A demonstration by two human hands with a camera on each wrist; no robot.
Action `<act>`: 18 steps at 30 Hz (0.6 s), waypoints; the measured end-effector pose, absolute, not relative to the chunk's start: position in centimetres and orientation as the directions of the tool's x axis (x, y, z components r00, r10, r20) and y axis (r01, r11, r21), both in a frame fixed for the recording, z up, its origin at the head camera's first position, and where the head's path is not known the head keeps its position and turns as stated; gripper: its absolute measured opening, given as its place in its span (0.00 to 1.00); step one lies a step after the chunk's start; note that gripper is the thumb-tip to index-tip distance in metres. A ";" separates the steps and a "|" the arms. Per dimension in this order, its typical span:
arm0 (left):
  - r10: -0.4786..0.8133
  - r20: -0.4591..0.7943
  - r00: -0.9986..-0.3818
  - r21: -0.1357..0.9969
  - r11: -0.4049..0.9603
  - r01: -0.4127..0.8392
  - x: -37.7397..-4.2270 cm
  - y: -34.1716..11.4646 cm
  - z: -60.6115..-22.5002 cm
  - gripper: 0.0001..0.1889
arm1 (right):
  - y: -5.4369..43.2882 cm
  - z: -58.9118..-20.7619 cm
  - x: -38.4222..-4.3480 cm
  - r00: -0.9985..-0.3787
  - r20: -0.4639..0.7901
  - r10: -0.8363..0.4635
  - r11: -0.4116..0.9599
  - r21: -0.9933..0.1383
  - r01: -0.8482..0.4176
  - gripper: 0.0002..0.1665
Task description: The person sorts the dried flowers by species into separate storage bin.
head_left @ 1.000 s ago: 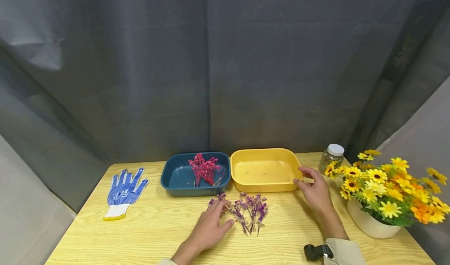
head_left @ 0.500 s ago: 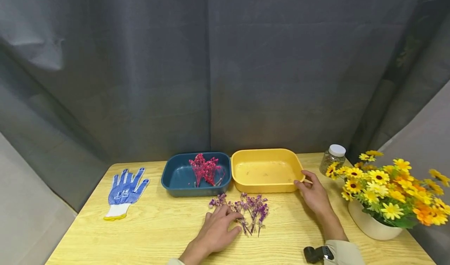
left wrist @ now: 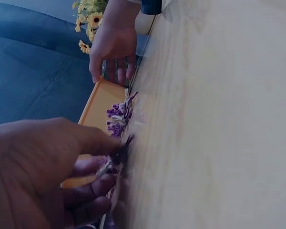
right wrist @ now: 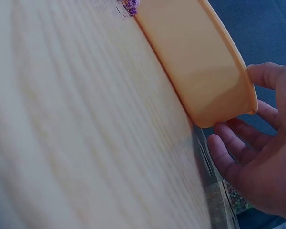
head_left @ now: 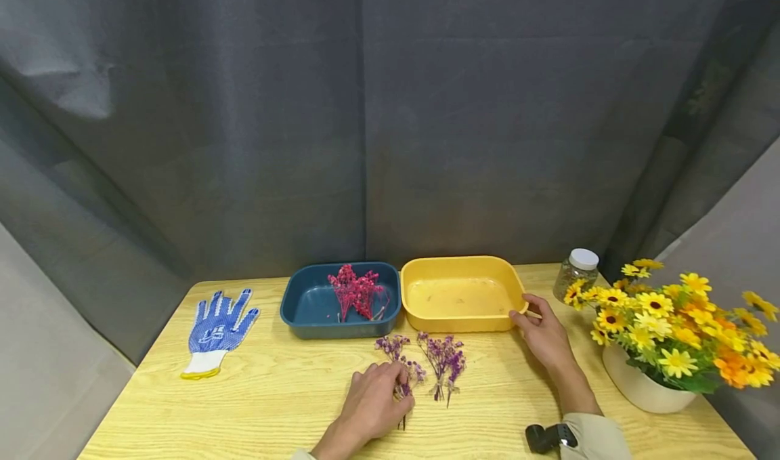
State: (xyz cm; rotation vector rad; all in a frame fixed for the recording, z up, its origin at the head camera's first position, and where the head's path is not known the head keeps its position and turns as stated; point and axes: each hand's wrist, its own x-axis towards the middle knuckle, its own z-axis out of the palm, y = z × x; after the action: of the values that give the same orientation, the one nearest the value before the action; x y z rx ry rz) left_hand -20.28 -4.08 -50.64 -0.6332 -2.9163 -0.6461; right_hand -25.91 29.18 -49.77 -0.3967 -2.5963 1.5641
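Note:
My left hand (head_left: 372, 400) pinches the stems of a small bunch of purple dried flowers (head_left: 393, 346) between thumb and fingers, low over the table; in the left wrist view the dark stem ends (left wrist: 121, 151) show at the fingertips. Just right of it another purple dried bunch (head_left: 447, 358) lies on the wood. At the near right corner of a yellow plastic tray (head_left: 460, 325), my right hand (head_left: 548, 338) grips the rim, its thumb on top. In the right wrist view the other fingers (right wrist: 233, 143) sit below that corner of the tray.
A dark blue tray (head_left: 332, 333) stands left of the yellow one, with pink dried flowers (head_left: 346, 289) inside. Farther left lies a blue-and-white work glove (head_left: 216, 331). At right are a white-lidded jar (head_left: 575, 270) and a white pot (head_left: 642, 385) of yellow artificial flowers (head_left: 664, 318).
My left hand has moved right over the purple bunches and pinched one, shifting its stems toward me. My right hand has closed its fingers on the yellow tray's corner.

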 end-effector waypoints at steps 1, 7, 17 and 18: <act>0.355 0.173 -0.919 0.393 0.830 0.395 -20.3 -4.1 -50.7 0.10 | 29.2 -49.8 -25.9 -0.963 -0.059 0.263 0.443 -0.879 0.175 0.42; 0.262 0.166 -0.951 0.473 0.825 0.310 -20.3 -4.1 -50.7 0.20 | 29.2 -49.7 -26.1 -0.961 -0.064 0.268 0.438 -0.881 0.181 0.41; 0.292 -0.056 -0.955 0.757 0.636 0.150 -20.4 -4.6 -49.5 0.23 | 29.2 -49.6 -26.0 -0.959 -0.065 0.276 0.443 -0.877 0.187 0.40; 0.300 -0.070 -0.951 0.776 0.616 0.137 -20.4 -4.6 -49.4 0.22 | 29.1 -49.7 -26.0 -0.959 -0.064 0.275 0.443 -0.877 0.186 0.40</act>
State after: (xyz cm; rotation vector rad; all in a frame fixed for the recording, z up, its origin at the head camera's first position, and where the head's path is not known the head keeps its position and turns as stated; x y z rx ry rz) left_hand -20.45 -4.59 -49.38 -0.4106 -2.9946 -1.4106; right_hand -25.97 29.13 -49.66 -0.4157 -2.5930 1.5589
